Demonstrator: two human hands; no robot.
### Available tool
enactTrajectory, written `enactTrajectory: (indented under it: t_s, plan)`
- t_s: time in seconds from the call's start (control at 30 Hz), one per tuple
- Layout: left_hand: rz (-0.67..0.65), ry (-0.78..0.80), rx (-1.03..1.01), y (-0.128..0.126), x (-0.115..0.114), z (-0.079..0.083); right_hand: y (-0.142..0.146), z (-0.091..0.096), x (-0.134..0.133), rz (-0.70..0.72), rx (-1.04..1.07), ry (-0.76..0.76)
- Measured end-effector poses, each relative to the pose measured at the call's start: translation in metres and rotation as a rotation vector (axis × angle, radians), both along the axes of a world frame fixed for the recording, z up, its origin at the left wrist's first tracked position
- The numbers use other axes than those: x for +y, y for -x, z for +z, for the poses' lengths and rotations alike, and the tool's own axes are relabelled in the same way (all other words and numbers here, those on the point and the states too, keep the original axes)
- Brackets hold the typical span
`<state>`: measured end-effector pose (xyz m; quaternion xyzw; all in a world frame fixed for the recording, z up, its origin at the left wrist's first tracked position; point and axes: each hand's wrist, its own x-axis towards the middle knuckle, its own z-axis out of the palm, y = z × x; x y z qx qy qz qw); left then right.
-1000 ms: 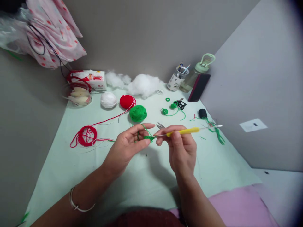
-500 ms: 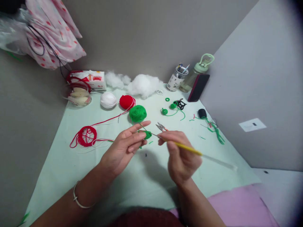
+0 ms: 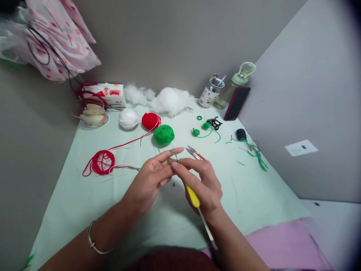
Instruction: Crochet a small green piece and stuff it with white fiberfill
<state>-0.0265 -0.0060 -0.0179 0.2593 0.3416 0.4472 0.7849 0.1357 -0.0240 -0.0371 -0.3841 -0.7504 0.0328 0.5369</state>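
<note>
My left hand (image 3: 150, 173) is closed on a small green crochet piece, almost wholly hidden behind the fingers. Over its raised index finger runs a green yarn strand (image 3: 159, 149), leading back to the green yarn ball (image 3: 164, 135). My right hand (image 3: 204, 184) grips a crochet hook (image 3: 193, 195) by its yellow handle, the bare metal end pointing down toward me. Its fingertips meet those of the left hand at the green work, and the hook's tip is hidden there. Thread snips (image 3: 194, 152) lie just behind the right hand.
Red (image 3: 150, 121) and white (image 3: 128, 119) yarn balls sit behind, near white stuffing (image 3: 172, 101). A red yarn coil (image 3: 103, 162) lies left. Small green crocheted balls (image 3: 196, 132), a phone (image 3: 237, 103), a bottle (image 3: 232, 90) and a pen cup (image 3: 211, 93) stand right of centre.
My right hand has moved left to meet the left hand. The crochet hook has swung from pointing rightward to pointing down toward me, and the green piece is now covered by fingers.
</note>
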Motion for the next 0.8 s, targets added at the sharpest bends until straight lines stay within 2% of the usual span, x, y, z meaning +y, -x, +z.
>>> enactTrajectory:
  t_s: [0.03, 0.1, 0.17, 0.23, 0.3, 0.4, 0.5, 0.6, 0.8]
  plan:
    - [-0.034, 0.029, -0.043, 0.001, 0.001, 0.0, -0.001, 0.001, 0.001, 0.019, 0.038, 0.036]
    - [-0.058, 0.053, -0.103, 0.003, 0.004, 0.0, -0.004, 0.006, 0.004, 0.048, 0.251, 0.155]
    - [-0.014, 0.029, -0.093, 0.003, 0.006, -0.001, -0.004, 0.01, 0.009, 0.105, 0.495, 0.306]
    - [0.025, -0.027, -0.038, 0.003, 0.005, -0.002, -0.003, 0.013, 0.012, 0.202, 0.622, 0.428]
    - [0.036, -0.097, 0.021, 0.001, 0.003, -0.003, -0.002, 0.012, 0.014, 0.27, 0.622, 0.474]
    - [0.023, -0.161, 0.088, 0.001, 0.001, -0.004, -0.001, 0.009, 0.014, 0.254, 0.616, 0.475]
    - [0.008, -0.17, 0.126, 0.003, 0.001, -0.003, -0.004, 0.008, 0.014, 0.251, 0.724, 0.553]
    - [0.008, -0.175, 0.142, 0.007, 0.001, -0.002, -0.005, 0.009, 0.016, 0.309, 0.815, 0.614]
    - [0.024, -0.18, 0.156, 0.008, 0.001, 0.0, -0.006, 0.011, 0.015, 0.363, 0.835, 0.627]
